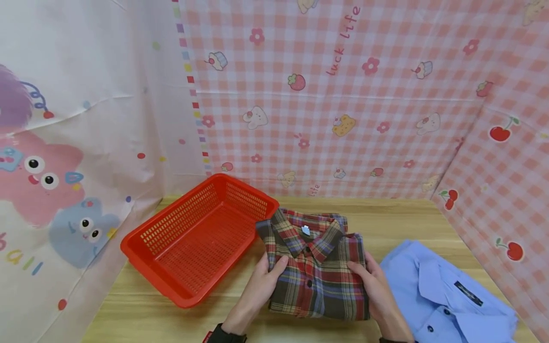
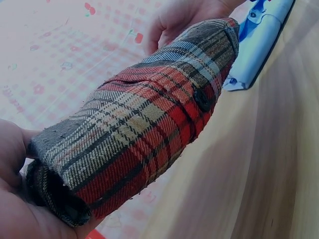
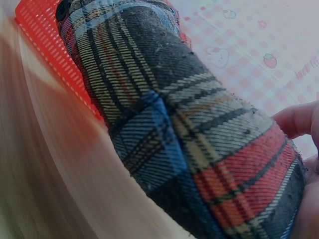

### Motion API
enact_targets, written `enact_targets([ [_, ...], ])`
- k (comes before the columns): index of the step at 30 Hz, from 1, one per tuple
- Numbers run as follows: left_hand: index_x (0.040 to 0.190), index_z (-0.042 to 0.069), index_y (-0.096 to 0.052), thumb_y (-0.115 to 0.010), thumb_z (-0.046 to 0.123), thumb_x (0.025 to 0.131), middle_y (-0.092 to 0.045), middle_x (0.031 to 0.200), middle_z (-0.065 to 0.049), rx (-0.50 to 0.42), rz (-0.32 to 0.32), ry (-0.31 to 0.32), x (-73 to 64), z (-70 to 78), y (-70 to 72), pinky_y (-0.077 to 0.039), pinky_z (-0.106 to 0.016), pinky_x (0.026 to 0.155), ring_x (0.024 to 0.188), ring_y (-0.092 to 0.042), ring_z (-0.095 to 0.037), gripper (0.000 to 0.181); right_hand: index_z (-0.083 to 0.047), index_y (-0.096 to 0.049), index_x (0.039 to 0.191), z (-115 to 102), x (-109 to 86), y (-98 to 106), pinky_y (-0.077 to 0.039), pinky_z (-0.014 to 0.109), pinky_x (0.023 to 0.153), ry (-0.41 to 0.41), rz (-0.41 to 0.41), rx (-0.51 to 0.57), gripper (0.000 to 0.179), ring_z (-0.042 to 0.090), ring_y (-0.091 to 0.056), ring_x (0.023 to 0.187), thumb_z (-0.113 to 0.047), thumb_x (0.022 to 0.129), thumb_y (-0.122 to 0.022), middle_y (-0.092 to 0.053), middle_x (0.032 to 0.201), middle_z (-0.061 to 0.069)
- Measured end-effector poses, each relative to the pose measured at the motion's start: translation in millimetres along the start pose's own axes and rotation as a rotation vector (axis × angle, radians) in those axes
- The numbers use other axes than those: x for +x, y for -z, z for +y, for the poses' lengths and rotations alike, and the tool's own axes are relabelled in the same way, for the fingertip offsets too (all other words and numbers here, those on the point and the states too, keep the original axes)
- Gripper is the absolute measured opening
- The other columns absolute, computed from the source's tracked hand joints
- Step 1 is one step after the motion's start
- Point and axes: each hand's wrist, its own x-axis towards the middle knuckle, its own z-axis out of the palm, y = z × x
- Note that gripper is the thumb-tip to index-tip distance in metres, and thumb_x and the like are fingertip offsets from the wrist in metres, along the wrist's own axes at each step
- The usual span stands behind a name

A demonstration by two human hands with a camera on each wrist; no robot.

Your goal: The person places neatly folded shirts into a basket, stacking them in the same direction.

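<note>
Pink-checked cloth walls in the 12 o'clock side of our wooden table. Near the table's middle is the plaid shirt, folded, collar toward 12 o'clock. Our left hand grips its 9 o'clock side and our right hand its 3 o'clock side, each with 1 thumb on top; most of the fingers underneath are hidden. We judge the step in hand to be holding this folded bundle up by its sides, since the wrist views suggest its near edge is off the wood. Next, we would want an even hold from the 2 sides, so the layers don't slip. Toward 10 o'clock sits the red basket; we cannot tell whether the plaid shirt touches it. Toward 4 o'clock lies the blue shirt, also folded. White printed cloth hangs beyond the basket.
</note>
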Motion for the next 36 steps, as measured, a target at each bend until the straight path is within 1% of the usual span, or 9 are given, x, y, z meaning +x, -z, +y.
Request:
enact_targets([
  [4,0.152,0.008,-0.028,-0.05,0.042,0.102,-0.051,0.14,-0.014,-0.003,-0.002,-0.012,-1.0,0.1,5.7,-0.043,-0.045,0.102,0.12,-0.054,-0.024,0.065,-0.013,-0.039,0.146,0,2.0,-6,-0.051,0.037,0.084,0.019,-0.026,0.019,0.052,0.022,-0.061,0.097,-0.016,0.097,-0.057,-0.06,0.116,0.005],
  [10,0.154,0.009,-0.026,-0.051,0.043,0.102,-0.045,0.147,-0.014,0.007,0.007,-0.017,-4.6,1.5,12.0,-0.038,-0.049,0.107,0.129,-0.048,-0.027,0.067,-0.013,-0.038,0.146,-3,4.2,-14,-0.05,0.036,0.085,0.012,-0.035,-0.002,0.052,0.022,-0.06,0.099,-0.017,0.097,-0.057,-0.058,0.119,0.007],
  [17,0.151,0.007,-0.031,-0.053,0.042,0.101,-0.049,0.142,-0.015,0.001,0.053,-0.032,-9.4,3.0,20.8,-0.043,-0.047,0.103,0.122,-0.052,-0.028,0.065,-0.012,-0.038,0.146,-5,10.0,-23,-0.049,0.035,0.087,0.03,-0.086,0.005,0.053,0.023,-0.059,0.101,-0.017,0.097,-0.057,-0.056,0.121,0.008],
  [19,0.152,0.007,-0.03,-0.053,0.041,0.101,-0.046,0.146,-0.014,0.004,0.062,-0.042,-10.0,3.1,23.5,-0.04,-0.047,0.106,0.126,-0.049,-0.027,0.065,-0.012,-0.036,0.148,-7,11.6,-26,-0.048,0.035,0.088,0.031,-0.107,0.004,0.055,0.022,-0.057,0.103,-0.018,0.098,-0.057,-0.054,0.124,0.009],
  [24,0.151,0.008,-0.03,-0.053,0.039,0.101,-0.044,0.147,-0.012,-0.001,0.072,-0.05,-10.3,4.4,30.7,-0.037,-0.048,0.109,0.13,-0.046,-0.027,0.063,-0.013,-0.033,0.15,-13,15.8,-34,-0.047,0.033,0.089,0.038,-0.142,-0.014,0.057,0.022,-0.056,0.105,-0.018,0.098,-0.056,-0.05,0.129,0.013],
  [27,0.151,0.009,-0.03,-0.053,0.038,0.101,-0.044,0.147,-0.011,-0.013,0.073,-0.056,-10.5,6.2,34.9,-0.035,-0.049,0.11,0.13,-0.045,-0.027,0.062,-0.014,-0.034,0.15,-15,18.3,-38,-0.046,0.033,0.09,0.039,-0.145,-0.029,0.057,0.022,-0.055,0.106,-0.02,0.098,-0.057,-0.05,0.13,0.012],
  [30,0.152,0.012,-0.029,-0.053,0.039,0.101,-0.04,0.15,-0.009,-0.025,0.073,-0.058,-11.7,8.2,38.7,-0.031,-0.051,0.113,0.135,-0.04,-0.027,0.063,-0.013,-0.035,0.149,-16,20.8,-42,-0.046,0.034,0.09,0.049,-0.156,-0.034,0.055,0.023,-0.054,0.106,-0.019,0.098,-0.056,-0.05,0.129,0.013],
  [36,0.154,0.015,-0.027,-0.053,0.041,0.1,-0.037,0.153,-0.008,-0.026,0.08,-0.048,-15.1,10.4,44.7,-0.028,-0.053,0.114,0.139,-0.036,-0.027,0.065,-0.012,-0.04,0.145,-15,24.7,-49,-0.046,0.034,0.089,0.066,-0.147,-0.068,0.05,0.023,-0.055,0.104,-0.018,0.098,-0.056,-0.052,0.127,0.013],
])
